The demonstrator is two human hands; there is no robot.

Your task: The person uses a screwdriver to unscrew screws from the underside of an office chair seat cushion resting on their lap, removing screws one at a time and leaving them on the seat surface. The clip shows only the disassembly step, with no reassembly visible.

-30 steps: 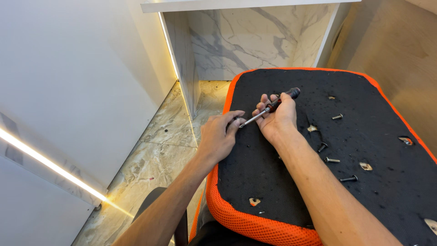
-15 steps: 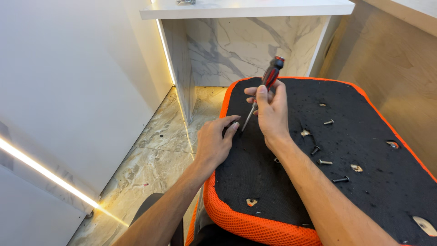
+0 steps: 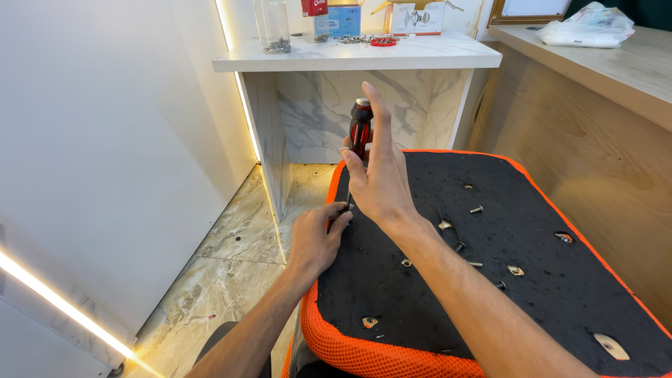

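Right hand (image 3: 381, 182) is flat open against the upright screwdriver (image 3: 360, 129); left hand (image 3: 315, 238) pinches near the tip, I think. Keep it vertical on the seat (image 3: 434, 301), press down.

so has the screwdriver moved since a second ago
Yes. The screwdriver has swung from lying low across the black seat base to upright, handle now up against the marble desk front.

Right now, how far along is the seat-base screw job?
Done: hard to tell; several holes in the black base look empty. In hand: the screwdriver stands upright at the base's left edge, right hand on its handle, left hand at the tip. Left: loose screws lie on the base.
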